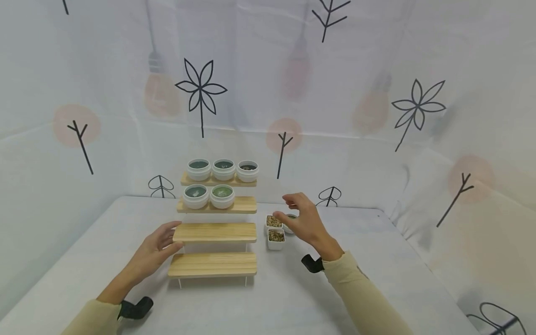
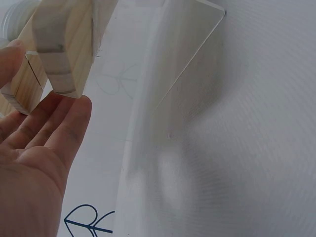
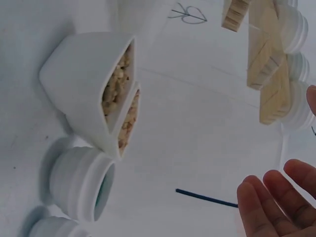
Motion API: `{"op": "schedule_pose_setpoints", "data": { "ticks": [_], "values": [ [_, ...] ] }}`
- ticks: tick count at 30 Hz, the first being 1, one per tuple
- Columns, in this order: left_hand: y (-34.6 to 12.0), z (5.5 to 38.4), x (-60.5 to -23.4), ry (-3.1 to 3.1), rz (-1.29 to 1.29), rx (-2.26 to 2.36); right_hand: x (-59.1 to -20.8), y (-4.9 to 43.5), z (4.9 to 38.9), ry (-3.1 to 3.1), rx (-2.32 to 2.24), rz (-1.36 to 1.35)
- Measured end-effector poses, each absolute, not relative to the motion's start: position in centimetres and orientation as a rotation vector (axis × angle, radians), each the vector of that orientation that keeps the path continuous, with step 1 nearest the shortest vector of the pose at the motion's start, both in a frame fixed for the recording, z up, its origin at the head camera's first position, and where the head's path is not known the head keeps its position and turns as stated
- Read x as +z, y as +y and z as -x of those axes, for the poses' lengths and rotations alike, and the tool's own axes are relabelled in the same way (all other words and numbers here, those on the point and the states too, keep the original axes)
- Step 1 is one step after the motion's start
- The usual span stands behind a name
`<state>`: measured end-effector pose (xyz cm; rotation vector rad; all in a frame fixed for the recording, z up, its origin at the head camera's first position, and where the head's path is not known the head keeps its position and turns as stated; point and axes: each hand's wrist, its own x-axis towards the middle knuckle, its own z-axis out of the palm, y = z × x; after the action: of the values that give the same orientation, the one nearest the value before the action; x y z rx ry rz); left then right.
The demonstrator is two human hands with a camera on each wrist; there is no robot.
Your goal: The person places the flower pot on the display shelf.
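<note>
A tiered wooden shelf stands left of centre in the head view. My left hand [image 1: 151, 251] is at the left end of its second-lowest board [image 1: 215, 232], thumb in front and fingers behind. In the left wrist view the extended fingers [image 2: 71, 123] lie right at a board end [image 2: 64, 49]. My right hand [image 1: 304, 221] hovers with thumb and fingers spread apart, nothing between them. Below it are two square white pots of gravel-like bits [image 1: 276, 239] and a round white pot [image 3: 81, 182], partly hidden by the hand in the head view.
Several round white pots stand on the upper two boards, including a green-topped pot [image 1: 222, 196] and a dark-topped pot [image 1: 248, 171]. The lowest board [image 1: 212, 265] is bare, on thin legs. White cloth [image 1: 259, 107] with plant drawings hangs behind the table. Another round pot [image 3: 57, 228] shows in the right wrist view.
</note>
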<state>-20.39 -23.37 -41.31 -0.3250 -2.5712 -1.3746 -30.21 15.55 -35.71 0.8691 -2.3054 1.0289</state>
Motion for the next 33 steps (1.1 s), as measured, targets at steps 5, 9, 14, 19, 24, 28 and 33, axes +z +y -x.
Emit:
{"op": "schedule_pose_setpoints", "data": {
  "ticks": [5,9,14,19,24,28,33],
  "values": [
    [-23.3,20.4,-41.1,-2.565,0.329,-1.386,-36.9,16.2,30.4,-2.357,1.033,-0.806],
    [-23.3,20.4,-41.3,-2.575,0.316,-1.37,-38.0,16.7,30.5,-2.399,1.053,-0.765],
    [-23.4,20.5,-41.4,-2.579,0.315,-1.349,-39.2,17.0,30.6,-2.471,1.117,-0.701],
    [-23.3,20.5,-41.3,-2.58,0.313,-1.353,-40.0,17.1,30.8,-2.572,1.113,-0.646],
    [-23.3,20.4,-41.1,-2.577,0.31,-1.368,-40.3,17.2,30.8,-2.649,1.09,-0.617],
    [-23.3,20.4,-41.0,-2.57,0.316,-1.375,-40.8,17.1,31.0,-2.702,1.045,-0.625],
    [-23.3,20.4,-41.2,-2.568,0.317,-1.38,-41.2,16.9,31.0,-2.751,1.042,-0.62]
  ]
}}
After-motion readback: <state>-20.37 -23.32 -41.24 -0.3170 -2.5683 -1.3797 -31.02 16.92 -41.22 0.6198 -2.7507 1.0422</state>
